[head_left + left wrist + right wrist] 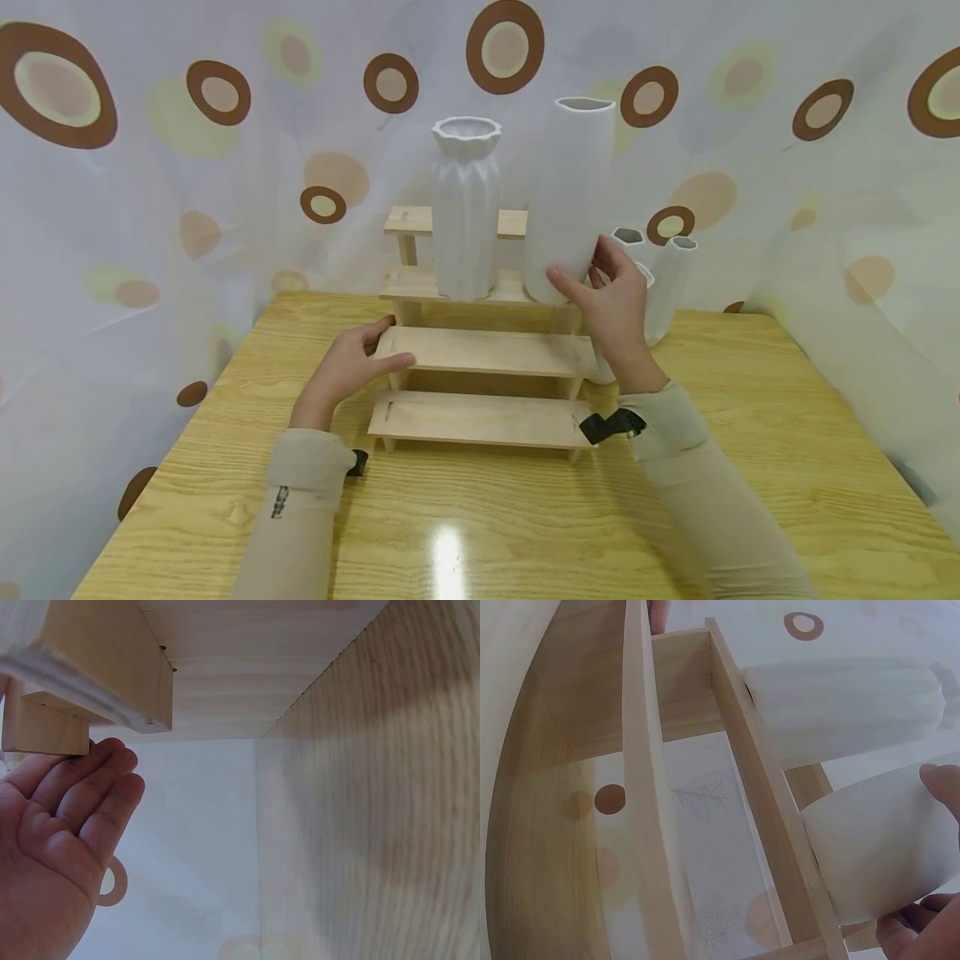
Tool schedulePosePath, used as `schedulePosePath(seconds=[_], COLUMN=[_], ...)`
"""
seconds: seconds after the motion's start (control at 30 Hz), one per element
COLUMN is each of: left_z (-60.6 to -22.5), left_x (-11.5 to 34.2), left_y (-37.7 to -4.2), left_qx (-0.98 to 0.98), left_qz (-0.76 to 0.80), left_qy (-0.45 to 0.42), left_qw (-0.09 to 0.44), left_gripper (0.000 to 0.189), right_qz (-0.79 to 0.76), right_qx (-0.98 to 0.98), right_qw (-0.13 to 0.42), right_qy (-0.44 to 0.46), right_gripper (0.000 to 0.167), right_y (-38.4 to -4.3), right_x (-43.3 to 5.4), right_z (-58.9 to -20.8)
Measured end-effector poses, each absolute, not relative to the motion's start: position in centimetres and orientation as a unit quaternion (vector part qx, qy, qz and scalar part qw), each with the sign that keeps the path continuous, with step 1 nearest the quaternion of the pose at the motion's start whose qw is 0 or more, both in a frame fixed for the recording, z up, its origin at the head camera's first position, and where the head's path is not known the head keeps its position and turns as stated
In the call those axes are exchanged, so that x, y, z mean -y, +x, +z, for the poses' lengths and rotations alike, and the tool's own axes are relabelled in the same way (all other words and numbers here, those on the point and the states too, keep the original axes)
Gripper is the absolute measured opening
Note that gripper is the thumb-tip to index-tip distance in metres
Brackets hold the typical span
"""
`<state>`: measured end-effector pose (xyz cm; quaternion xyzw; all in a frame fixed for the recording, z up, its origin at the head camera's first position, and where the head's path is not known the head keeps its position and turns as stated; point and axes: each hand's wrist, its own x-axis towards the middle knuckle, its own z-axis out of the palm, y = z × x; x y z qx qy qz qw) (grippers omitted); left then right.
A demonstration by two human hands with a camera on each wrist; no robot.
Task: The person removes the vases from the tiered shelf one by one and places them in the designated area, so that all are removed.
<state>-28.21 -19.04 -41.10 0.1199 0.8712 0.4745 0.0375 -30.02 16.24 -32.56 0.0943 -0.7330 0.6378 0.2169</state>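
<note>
A tiered wooden stand with several steps is on the table. My left hand holds the left end of its second step from the bottom, thumb on top. In the left wrist view, the fingers lie along the wooden end. Near the right end of the third step, a tall smooth white vase stands upright. My right hand grips its lower part, with the thumb in front and fingers around the right side. To its left on the same step is a white vase with a ruffled rim.
Several more white vases stand on the table behind my right hand, partly hidden. The wooden table reaches back to a patterned cloth that hangs around it. The stand's two lower steps hold no vases.
</note>
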Motion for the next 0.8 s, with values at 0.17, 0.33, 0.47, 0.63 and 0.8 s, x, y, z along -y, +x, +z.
schedulePosePath(seconds=[0.17, 0.33, 0.47, 0.63, 0.8], left_z=[-41.14, -41.11, -41.0, -41.06, -41.16], left_x=[19.1, 19.1, 19.04, 19.06, 19.1], left_y=[-28.24, -28.24, -28.21, -28.26, -28.34], left_qx=[-0.873, -0.872, -0.872, -0.871, -0.869], left_qz=[0.471, 0.472, 0.473, 0.476, 0.479], left_qy=[0.123, 0.123, 0.12, 0.121, 0.121], left_qw=[0.037, 0.037, 0.037, 0.037, 0.038], left_gripper=[0.1, 0.1, 0.1, 0.099, 0.099], right_qz=[0.65, 0.642, 0.631, 0.63, 0.628], right_qx=[0.719, 0.724, 0.734, 0.736, 0.74], right_qw=[0.221, 0.227, 0.228, 0.226, 0.223], right_qy=[0.109, 0.11, 0.104, 0.102, 0.098], right_gripper=[0.071, 0.072, 0.074, 0.074, 0.074], right_y=[-30.31, -30.34, -30.62, -30.91, -31.07], right_x=[-15.94, -15.76, -15.74, -15.65, -15.53], right_z=[-32.66, -32.62, -32.64, -32.67, -32.66])
